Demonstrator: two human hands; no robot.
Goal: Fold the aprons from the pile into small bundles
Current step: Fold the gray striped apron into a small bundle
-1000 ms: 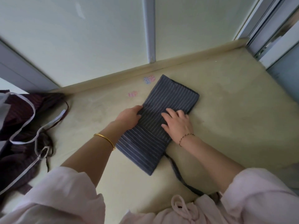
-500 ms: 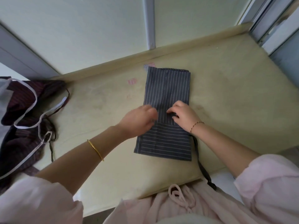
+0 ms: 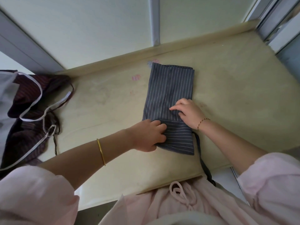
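The left hand (image 3: 148, 135) grips the striped apron (image 3: 170, 88) at its near flap; the right hand (image 3: 190, 113) presses the crease with loose fingers. I think the fold must go squarely.

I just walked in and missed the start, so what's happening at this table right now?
A person in pink sleeves is folding a grey striped apron on the pale table. The left hand grips its near left edge while the right hand presses on its middle. It is already a narrow rectangle, and its dark strap trails off the near edge. A pile of dark aprons lies at the left.
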